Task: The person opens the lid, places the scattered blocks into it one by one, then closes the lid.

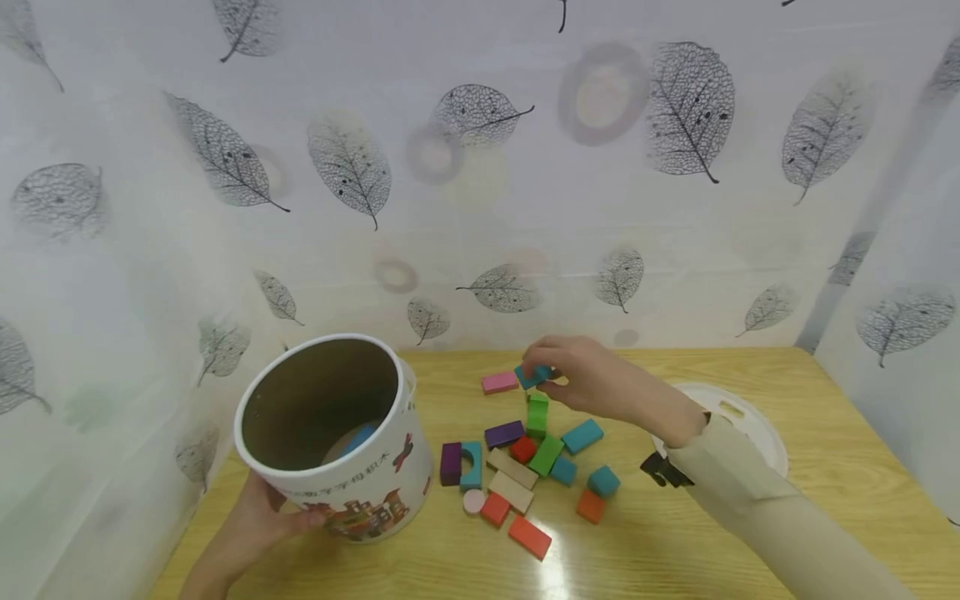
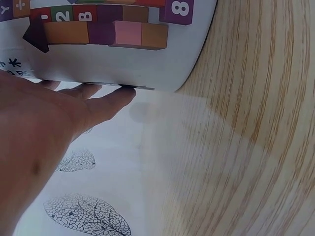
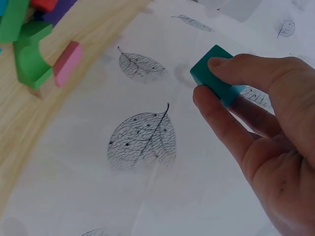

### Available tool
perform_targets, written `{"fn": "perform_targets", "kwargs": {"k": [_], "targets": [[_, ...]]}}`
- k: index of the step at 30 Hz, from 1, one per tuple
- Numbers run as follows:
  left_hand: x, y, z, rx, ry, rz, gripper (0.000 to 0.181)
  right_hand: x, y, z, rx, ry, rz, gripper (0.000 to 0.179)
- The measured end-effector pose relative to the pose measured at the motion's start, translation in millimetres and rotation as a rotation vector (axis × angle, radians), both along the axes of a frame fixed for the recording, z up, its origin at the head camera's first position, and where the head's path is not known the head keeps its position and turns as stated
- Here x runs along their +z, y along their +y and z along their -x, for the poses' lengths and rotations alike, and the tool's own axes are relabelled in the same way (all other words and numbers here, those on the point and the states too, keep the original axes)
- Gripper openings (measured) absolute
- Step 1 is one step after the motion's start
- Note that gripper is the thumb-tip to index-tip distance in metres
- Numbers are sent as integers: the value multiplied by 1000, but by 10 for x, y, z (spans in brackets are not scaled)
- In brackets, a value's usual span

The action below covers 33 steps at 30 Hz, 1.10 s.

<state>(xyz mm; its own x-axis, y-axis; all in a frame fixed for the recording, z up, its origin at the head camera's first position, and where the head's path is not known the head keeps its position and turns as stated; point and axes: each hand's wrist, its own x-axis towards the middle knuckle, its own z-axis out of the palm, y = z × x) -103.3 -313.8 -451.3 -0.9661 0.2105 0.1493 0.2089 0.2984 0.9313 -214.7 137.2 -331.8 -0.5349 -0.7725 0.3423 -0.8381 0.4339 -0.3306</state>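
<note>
My right hand (image 1: 592, 375) pinches a teal building block (image 3: 216, 73) between thumb and fingers, above the table's back part. In the head view this block is partly hidden by the fingers. At the left, my left hand (image 1: 251, 529) holds the side of a white bucket (image 1: 420, 467) printed with pictures of blocks, its thumb on the front. The left wrist view shows the fingers (image 2: 110, 105) along the bucket's wall. Inside the bucket a bit of blue shows; the rest of the bottom is hidden.
Loose blocks lie mid-table, among them a pink block (image 1: 500, 383), a green arched block (image 1: 537, 417), a purple block (image 1: 505, 434) and a red block (image 1: 530, 537). A white lid (image 1: 768, 437) lies at the right, partly behind the right forearm. Leaf-patterned cloth (image 1: 480, 208) hangs behind.
</note>
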Motion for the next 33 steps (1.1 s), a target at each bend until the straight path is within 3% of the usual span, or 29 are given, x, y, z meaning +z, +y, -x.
{"fn": "perform_targets", "kwargs": {"k": [9, 16, 26, 29, 33], "targets": [[-12, 15, 14, 9, 4, 11, 99, 299, -287, 42, 82, 76, 126, 21], [-23, 22, 25, 4, 18, 25, 103, 429, -455, 32, 124, 35, 144, 19], [-30, 25, 36, -20, 48, 3, 101, 508, -677, 83, 151, 9, 79, 17], [-23, 13, 29, -21, 46, 2, 101, 549, -811, 87, 161, 45, 44, 15], [-18, -4, 26, -8, 46, -6, 100, 605, -1041, 87, 183, 20, -7, 14]]}}
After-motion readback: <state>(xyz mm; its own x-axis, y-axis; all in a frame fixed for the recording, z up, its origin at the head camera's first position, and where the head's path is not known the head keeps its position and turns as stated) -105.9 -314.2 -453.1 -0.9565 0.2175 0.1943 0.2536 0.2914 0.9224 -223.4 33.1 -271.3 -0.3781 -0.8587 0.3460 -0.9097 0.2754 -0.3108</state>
